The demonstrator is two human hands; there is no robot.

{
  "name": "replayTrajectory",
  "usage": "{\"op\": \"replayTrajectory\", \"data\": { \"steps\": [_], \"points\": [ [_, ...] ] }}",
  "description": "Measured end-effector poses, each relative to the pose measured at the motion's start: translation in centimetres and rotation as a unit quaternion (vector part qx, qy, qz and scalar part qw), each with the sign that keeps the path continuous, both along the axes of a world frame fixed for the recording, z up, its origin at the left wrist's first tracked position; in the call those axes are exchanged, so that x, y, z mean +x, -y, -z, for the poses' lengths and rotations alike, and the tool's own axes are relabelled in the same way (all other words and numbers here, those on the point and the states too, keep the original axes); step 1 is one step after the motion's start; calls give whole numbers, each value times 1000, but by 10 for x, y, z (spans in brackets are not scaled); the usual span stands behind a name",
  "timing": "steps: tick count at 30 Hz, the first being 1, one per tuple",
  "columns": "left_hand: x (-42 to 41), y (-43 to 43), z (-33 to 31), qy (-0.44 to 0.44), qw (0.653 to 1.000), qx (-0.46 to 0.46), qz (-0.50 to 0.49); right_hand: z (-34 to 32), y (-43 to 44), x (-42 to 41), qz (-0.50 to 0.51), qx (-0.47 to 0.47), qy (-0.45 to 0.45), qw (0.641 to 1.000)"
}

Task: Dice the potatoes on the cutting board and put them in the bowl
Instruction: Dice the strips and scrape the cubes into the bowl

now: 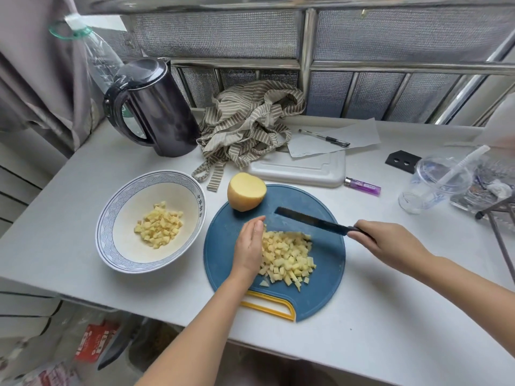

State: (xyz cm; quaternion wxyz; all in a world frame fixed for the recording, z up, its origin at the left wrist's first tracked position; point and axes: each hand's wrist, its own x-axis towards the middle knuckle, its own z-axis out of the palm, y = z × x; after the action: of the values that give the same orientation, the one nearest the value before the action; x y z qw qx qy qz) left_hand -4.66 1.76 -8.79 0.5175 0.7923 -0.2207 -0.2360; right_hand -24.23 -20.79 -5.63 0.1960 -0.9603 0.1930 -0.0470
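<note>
A round blue cutting board (323, 285) with a yellow handle lies in front of me. On it is a heap of diced potato (287, 254) and, at its far edge, a peeled potato half (245, 192). My left hand (249, 246) stands on edge with straight fingers against the left side of the heap. My right hand (390, 243) grips the handle of a black knife (309, 220), whose blade lies just beyond the heap. Left of the board, a white bowl (117, 254) with a blue patterned rim holds some diced potato (158, 225).
A dark kettle (156, 107) stands at the back left beside a striped cloth (248, 126). Behind the board lie a white tray (301, 169), paper with a pen (323, 137) and a purple lighter (362, 186). Clear plastic cups (434, 182) stand at the right.
</note>
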Motion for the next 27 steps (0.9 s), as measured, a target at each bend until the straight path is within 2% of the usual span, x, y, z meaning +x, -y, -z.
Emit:
{"op": "replayTrajectory", "data": {
  "steps": [2, 6, 10, 15, 19, 27],
  "points": [
    [8, -8, -2, -2, 1000, 7, -4, -10, -12, -3, 30, 71, -41, 996],
    [22, -30, 0, -6, 999, 3, -31, -17, -50, -7, 7, 160, -86, 983],
    [30, -50, 1, -21, 998, -2, -63, -8, -99, -4, -46, 188, -140, 971],
    [31, -57, -4, -24, 997, 3, -70, -1, -155, 12, -25, 242, -142, 960],
    [27, -56, -6, -4, 997, 31, -66, 11, -185, 20, 28, 243, -138, 960],
    [20, -53, -13, 24, 996, 74, -45, 20, -185, 28, 159, 184, -117, 963]
  ]
}}
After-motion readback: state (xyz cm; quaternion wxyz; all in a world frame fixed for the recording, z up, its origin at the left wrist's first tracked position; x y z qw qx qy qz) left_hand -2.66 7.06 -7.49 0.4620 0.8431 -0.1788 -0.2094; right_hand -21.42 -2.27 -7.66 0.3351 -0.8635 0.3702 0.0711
